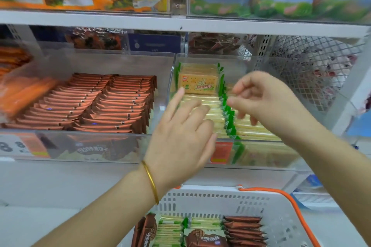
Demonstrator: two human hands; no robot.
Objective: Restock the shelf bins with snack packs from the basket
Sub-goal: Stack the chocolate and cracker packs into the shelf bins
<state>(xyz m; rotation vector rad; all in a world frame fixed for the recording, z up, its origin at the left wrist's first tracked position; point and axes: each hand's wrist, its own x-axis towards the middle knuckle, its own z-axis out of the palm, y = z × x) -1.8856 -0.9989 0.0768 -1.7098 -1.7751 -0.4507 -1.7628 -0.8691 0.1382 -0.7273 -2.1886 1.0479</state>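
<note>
While the white plastic basket (210, 196) below our wrists is holding more, we are steadying cream, green-edged cracker packs (197, 83) in the nearly full clear plastic bin (230, 57) under our flat-fingered left hand (180, 138); our right hand (269, 102) is curling alongside, hold unclear.

Thin gold bangle (151, 181), left wrist (140, 183)

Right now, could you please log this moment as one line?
left hand: open, on cracker packs in clear bin | right hand: over same bin, grip unclear | basket: holds packs
</note>
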